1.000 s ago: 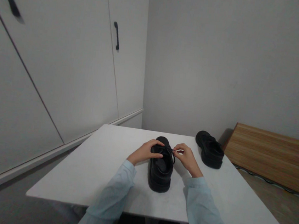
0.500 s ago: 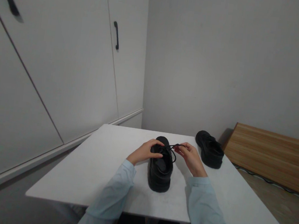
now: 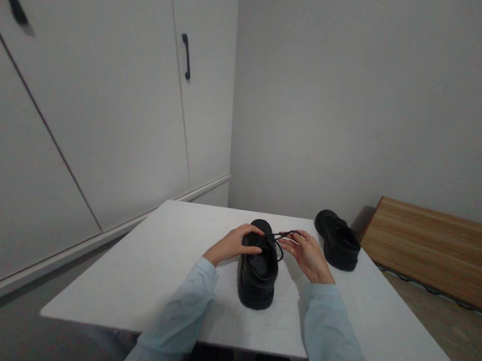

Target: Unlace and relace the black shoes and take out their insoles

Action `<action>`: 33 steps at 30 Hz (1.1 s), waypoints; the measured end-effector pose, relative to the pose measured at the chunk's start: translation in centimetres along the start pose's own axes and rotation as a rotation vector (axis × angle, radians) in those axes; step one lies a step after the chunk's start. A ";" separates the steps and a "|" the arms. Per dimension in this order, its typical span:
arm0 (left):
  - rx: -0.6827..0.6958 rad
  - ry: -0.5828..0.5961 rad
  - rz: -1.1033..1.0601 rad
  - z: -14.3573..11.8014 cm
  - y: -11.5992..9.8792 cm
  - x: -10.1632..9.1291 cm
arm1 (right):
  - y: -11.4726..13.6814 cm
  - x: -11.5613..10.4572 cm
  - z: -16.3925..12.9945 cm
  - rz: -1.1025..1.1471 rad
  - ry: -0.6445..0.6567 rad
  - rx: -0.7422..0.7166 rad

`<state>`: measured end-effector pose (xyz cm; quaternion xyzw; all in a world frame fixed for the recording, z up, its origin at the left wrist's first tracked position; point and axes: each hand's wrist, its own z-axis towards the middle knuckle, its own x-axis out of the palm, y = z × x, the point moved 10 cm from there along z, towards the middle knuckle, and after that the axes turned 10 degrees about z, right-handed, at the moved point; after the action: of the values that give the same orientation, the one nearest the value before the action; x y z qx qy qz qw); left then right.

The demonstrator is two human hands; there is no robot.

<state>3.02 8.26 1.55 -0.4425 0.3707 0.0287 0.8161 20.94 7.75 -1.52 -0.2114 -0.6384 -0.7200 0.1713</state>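
Note:
A black lace-up shoe (image 3: 257, 277) stands on the white table (image 3: 162, 270), heel toward me. My left hand (image 3: 234, 243) rests on the shoe's left side at the laces, fingers pinched on them. My right hand (image 3: 307, 254) is to the right of the shoe, palm turned up, and holds a loop of the black shoelace (image 3: 283, 235) drawn out to the right. Both arms wear pale blue sleeves.
A second black shoe (image 3: 337, 247) sits at the table's far right corner. White cupboard doors with black handles (image 3: 186, 56) fill the left. A wooden board (image 3: 436, 247) leans low on the right by the grey wall. The table's near edge is just below my elbows.
My right hand has turned palm up and lifted the lace a little up and to the right. The left hand and the shoe have stayed put.

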 end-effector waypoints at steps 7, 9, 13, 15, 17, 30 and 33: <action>-0.003 0.000 0.004 0.0 0.1 0.0 | -0.1 -1.5 0.5 -0.050 -0.060 -0.060; -0.008 -0.001 0.006 0.0 0.1 0.0 | 0.1 -1.6 0.6 -0.081 -0.060 -0.091; -0.006 0.002 0.002 0.0 -0.1 -0.1 | 0.3 -2.1 0.8 -0.077 -0.099 -0.131; -0.007 0.004 0.003 0.0 -0.1 -0.1 | 0.5 -2.3 0.8 -0.075 -0.122 -0.156; -0.012 0.004 0.004 0.0 -0.1 -0.1 | 0.9 -2.3 0.7 -0.097 -0.132 -0.203; -0.014 -0.002 -0.007 0.0 -0.1 -0.1 | 4.6 -1.5 -0.7 -0.637 -0.261 -0.473; -0.028 -0.003 -0.029 0.1 0.1 -0.1 | 4.8 -0.4 -0.9 -0.734 -0.188 -0.526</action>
<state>2.98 8.36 1.55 -0.4592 0.3625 0.0230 0.8107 23.67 6.23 2.20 -0.0718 -0.4795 -0.8482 -0.2132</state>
